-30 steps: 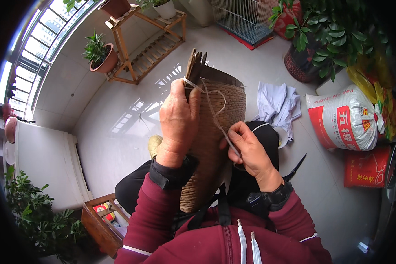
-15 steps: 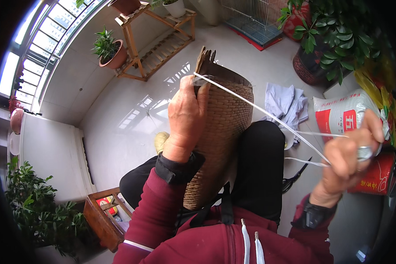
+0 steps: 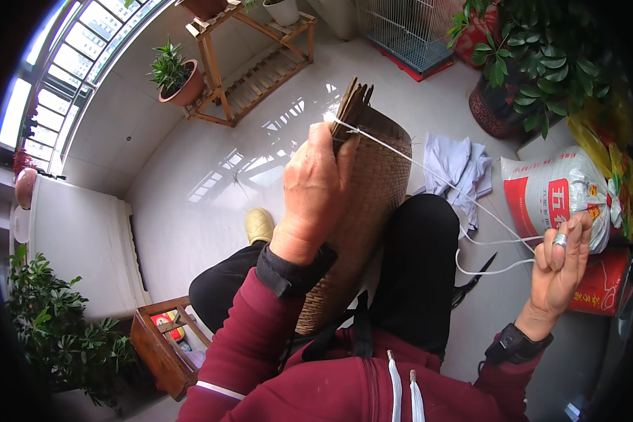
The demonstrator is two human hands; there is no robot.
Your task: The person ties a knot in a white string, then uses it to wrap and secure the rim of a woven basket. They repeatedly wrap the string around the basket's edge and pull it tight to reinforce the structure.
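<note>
A tall woven basket (image 3: 375, 186) leans between my knees, its dark rim tilted away from me. At the rim, my left hand (image 3: 313, 193) is closed round a bundle of thin, ragged bamboo strips (image 3: 354, 102). White cord (image 3: 409, 158) loops round the strips just above my thumb and runs to the right. Its other end is in my right hand (image 3: 557, 267), which is held out to the right with fingers closed and a ring showing. Two slacker lengths of cord hang beside the tighter one. My left palm side is hidden.
Black scissors (image 3: 471, 281) lie on the floor right of my knee. Beyond are a crumpled pale cloth (image 3: 458, 172), a white sack (image 3: 541, 190) and a red box (image 3: 598, 281). A wooden stool (image 3: 151, 344) stands at lower left. Farther off are a plant rack (image 3: 221, 91) and a wire cage (image 3: 404, 35).
My left hand, the strips and the basket's top have shifted slightly right. My right hand has turned, fingers now upward, and slowed from a blur. The cord has slackened.
</note>
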